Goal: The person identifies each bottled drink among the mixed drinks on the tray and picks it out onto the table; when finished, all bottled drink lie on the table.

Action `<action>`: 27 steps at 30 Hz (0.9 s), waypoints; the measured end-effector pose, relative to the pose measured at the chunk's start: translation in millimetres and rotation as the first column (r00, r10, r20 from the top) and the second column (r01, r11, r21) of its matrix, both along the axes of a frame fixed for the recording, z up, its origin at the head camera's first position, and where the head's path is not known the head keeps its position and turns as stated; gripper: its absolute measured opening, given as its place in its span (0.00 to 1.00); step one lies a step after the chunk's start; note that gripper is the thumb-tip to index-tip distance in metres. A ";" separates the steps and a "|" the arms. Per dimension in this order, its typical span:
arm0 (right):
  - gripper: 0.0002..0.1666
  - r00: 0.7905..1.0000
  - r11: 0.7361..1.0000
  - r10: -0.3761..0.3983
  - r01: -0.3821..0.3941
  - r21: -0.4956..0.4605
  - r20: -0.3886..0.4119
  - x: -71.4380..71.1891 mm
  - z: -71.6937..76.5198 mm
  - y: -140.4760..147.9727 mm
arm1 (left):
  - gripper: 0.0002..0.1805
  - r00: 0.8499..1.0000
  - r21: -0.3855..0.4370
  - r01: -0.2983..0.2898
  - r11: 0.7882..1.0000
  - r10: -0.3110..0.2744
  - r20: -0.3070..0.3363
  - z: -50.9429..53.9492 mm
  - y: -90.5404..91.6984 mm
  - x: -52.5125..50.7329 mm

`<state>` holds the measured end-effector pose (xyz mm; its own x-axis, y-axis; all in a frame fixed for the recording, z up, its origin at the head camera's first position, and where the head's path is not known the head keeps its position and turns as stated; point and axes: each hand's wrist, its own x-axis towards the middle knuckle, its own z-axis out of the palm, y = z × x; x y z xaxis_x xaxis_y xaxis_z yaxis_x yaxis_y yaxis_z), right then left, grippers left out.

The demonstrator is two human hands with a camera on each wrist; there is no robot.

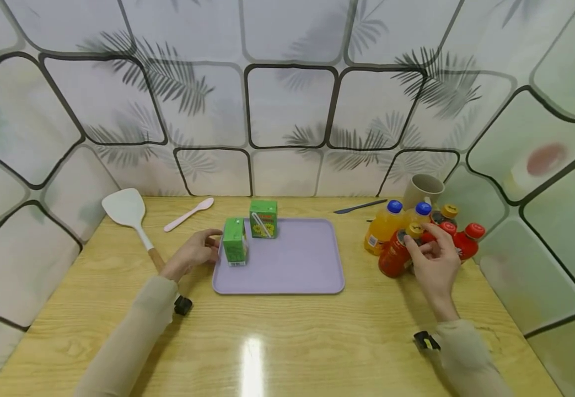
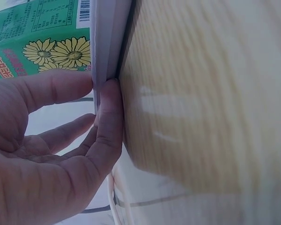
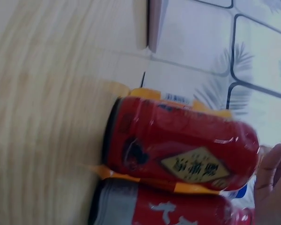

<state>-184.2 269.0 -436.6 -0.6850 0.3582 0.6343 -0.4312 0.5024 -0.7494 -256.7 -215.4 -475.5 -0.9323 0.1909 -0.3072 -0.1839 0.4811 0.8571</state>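
My left hand point(image 1: 195, 253) pinches the left rim of a lilac tray point(image 1: 292, 264); in the left wrist view the thumb is at its edge and a fingertip reaches under it. Two green drink cartons point(image 1: 235, 242) stand on the tray's left side, the rear one with a wrapped straw on its face. At the right, my right hand point(image 1: 435, 267) holds a dark-red drink bottle point(image 1: 393, 257) at its yellow cap. That bottle point(image 3: 187, 140) fills the middle of the right wrist view, where the hand is mostly cut off.
Orange drink bottles with blue caps point(image 1: 383, 229) and red-capped bottles point(image 1: 467, 242) crowd around the held bottle. Behind them stands a beige mug point(image 1: 423, 188). A dark knife point(image 1: 360, 207), a pink spoon point(image 1: 189, 214) and a white spatula point(image 1: 125, 208) lie on the wooden table.
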 end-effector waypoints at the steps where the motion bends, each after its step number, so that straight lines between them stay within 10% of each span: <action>1: 0.21 0.999 1.000 0.014 -0.014 0.005 -0.046 2.0 3.4 -4.7 | 0.39 1.000 -0.002 0.003 1.000 -0.003 0.002 -0.1 0.0 0.4; 7: 0.13 0.976 0.986 0.152 -0.139 0.092 -0.157 13.2 18.3 -32.5 | 0.41 1.000 -0.010 0.014 1.000 -0.014 -0.005 -1.2 0.3 3.5; 15: 0.14 0.944 0.923 0.308 -0.326 0.204 0.116 6.8 14.2 -55.2 | 0.38 0.999 -0.028 0.037 0.999 -0.037 -0.024 -0.9 -2.2 6.2; 27: 0.23 0.769 0.846 0.358 -0.507 0.164 0.530 -41.5 -17.1 -77.4 | 0.30 0.990 -0.085 0.090 0.992 -0.099 -0.103 11.4 -9.9 12.5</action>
<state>-225.6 191.6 -453.7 -0.9555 -0.1925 0.2234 -0.2941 0.5671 -0.7693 -244.2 -225.3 -464.1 -0.9394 0.2585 -0.2250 -0.0442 0.5597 0.8275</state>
